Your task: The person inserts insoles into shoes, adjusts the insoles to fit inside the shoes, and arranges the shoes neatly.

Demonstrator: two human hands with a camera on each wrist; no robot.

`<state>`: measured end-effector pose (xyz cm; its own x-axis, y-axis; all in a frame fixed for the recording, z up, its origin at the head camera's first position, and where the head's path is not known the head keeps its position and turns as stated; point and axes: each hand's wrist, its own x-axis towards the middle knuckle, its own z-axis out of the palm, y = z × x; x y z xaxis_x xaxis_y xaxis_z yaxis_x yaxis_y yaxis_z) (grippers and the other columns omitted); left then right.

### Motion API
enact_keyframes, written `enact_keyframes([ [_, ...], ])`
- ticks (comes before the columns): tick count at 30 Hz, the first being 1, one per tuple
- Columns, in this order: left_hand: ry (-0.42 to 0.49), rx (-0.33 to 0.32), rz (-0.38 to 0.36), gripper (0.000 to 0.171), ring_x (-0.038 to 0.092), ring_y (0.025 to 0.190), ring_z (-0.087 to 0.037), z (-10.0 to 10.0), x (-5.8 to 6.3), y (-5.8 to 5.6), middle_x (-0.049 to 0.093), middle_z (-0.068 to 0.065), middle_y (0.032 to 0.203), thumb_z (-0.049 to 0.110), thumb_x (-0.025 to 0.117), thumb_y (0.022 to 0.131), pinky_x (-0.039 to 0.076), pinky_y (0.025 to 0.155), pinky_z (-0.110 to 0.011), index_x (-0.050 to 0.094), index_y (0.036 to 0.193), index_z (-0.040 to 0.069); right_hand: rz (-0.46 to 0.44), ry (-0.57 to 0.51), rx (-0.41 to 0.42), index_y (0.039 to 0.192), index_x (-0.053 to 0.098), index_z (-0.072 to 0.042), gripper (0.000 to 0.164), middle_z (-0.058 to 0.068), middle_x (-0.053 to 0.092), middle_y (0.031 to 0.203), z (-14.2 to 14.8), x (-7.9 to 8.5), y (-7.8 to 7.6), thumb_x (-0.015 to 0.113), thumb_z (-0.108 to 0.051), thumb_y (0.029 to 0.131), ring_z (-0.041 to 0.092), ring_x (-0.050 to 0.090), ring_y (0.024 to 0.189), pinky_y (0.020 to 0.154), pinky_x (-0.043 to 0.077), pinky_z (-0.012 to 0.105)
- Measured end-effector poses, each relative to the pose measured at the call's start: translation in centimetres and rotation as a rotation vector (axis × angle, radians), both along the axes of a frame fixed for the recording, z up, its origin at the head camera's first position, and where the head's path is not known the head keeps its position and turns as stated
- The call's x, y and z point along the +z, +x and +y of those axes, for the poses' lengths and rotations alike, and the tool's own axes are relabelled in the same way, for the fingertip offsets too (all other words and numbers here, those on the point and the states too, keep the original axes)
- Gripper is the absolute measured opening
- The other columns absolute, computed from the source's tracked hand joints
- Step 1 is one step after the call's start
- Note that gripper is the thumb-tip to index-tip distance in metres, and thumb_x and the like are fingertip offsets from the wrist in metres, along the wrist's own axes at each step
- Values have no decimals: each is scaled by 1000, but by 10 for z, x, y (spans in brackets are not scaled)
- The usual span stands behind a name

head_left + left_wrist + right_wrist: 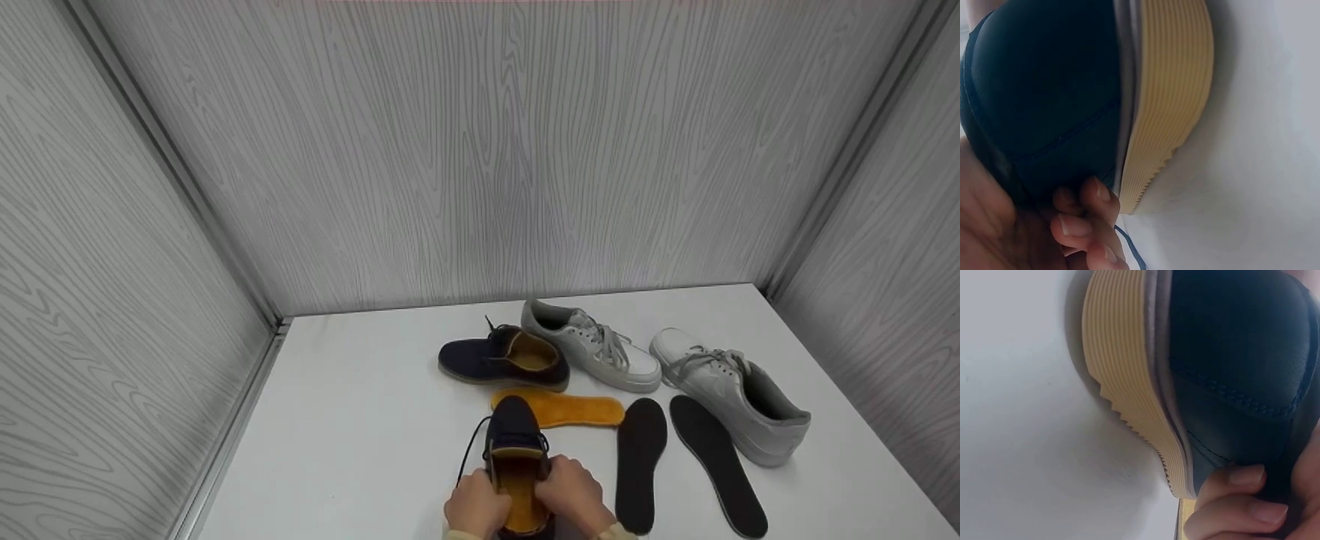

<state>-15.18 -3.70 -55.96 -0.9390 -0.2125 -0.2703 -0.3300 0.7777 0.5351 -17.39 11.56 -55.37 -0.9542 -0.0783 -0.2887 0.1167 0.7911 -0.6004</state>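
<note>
A navy lace-up shoe [513, 420] stands at the front of the table, toe pointing away from me. Its opening faces up, and a yellow-orange inner sole [520, 502] shows inside. On its left side my left hand [476, 504] grips the collar; in the left wrist view the fingers [1100, 197] curl against the dark upper. My right hand [571, 491] grips the opposite side of the collar, its fingertips [1247, 475] bent against the upper in the right wrist view. The ribbed tan sole [1120, 337] meets the white surface. A loose lace hangs on the left.
Beyond the shoe lie a yellow-orange insole [577, 410] and a second navy shoe [469, 360]. Two white sneakers, one at the back [592, 349] and one at the right [720, 386], stand near two black insoles, the left one [639, 465] and the right one [720, 465]. Grey wood-grain panels enclose the table.
</note>
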Motion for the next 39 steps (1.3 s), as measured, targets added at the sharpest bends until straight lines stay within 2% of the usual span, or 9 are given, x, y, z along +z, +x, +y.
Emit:
enact_keyframes([
  [7,-4,25,-1,26,58,71,-24,0,1,-1,60,-7,78,18,67,69,47,65,-46,61,88,2,-58,23,-26,85,61,-6,23,4,57,74,-1,3,-4,63,-20,67,22,53,64,57,42,40],
  [15,-2,36,2,25,58,70,-23,1,5,-2,59,-7,76,19,67,68,47,64,-45,61,86,3,-74,15,-37,80,61,-8,18,3,57,71,0,2,-5,63,-19,67,20,52,61,54,40,37],
  [22,14,28,26,20,57,67,-24,-1,2,0,58,-8,74,16,65,69,46,59,-45,60,83,3,-35,22,-29,77,61,-10,13,4,59,71,-2,2,-2,60,-17,66,22,54,61,52,40,39],
  [29,14,28,4,19,58,67,-24,-3,1,0,59,-7,73,18,64,69,47,61,-45,61,82,4,-22,45,-53,80,62,-10,17,5,60,75,-3,-1,0,61,-24,70,23,57,65,56,44,44],
  [35,20,15,48,25,58,61,-22,-5,1,3,59,-5,68,31,67,76,47,58,-44,61,77,6,-12,49,-43,75,59,-9,28,4,56,67,3,7,4,65,-37,77,20,54,59,55,42,39],
  [39,67,-10,98,27,53,52,-18,-7,1,4,55,0,59,36,64,79,43,50,-39,59,69,12,39,77,-13,67,56,-10,34,3,52,59,8,15,9,66,-41,78,19,50,52,49,38,35],
])
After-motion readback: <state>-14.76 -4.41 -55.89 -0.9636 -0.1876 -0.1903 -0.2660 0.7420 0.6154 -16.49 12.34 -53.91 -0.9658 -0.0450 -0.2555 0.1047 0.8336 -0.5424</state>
